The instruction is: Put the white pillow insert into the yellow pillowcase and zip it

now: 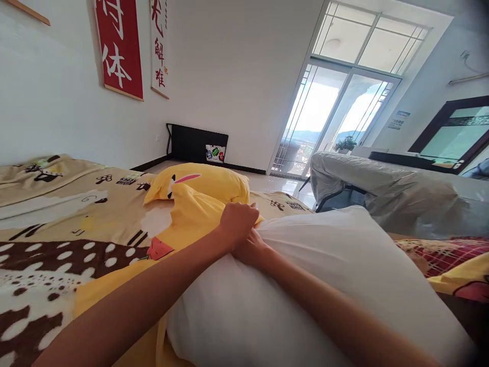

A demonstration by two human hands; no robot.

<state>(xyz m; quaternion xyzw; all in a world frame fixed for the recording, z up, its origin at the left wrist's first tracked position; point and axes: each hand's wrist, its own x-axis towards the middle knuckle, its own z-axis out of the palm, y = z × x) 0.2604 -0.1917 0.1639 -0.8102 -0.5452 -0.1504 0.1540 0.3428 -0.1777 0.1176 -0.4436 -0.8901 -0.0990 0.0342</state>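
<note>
A white pillow [305,244] lies tilted in front of me, puffed out on both sides of my right forearm. My left hand [237,225] is closed in a fist at the pillow's far edge, gripping the yellow pillowcase [198,209] where it meets the pillow. Just below and touching it, my right hand [250,247] is closed on the white pillow's edge; its fingers are partly hidden behind the left hand. The loose yellow cloth, with a red printed shape, runs left and down beneath my left forearm.
Another yellow pillow [214,178] rests beyond my hands on a patterned blanket [118,214]. A plastic-covered piece of furniture [382,183] stands at right, near glass doors [321,117]. Red plaid cloth [454,257] lies at the right edge. A black panel [191,142] leans by the wall.
</note>
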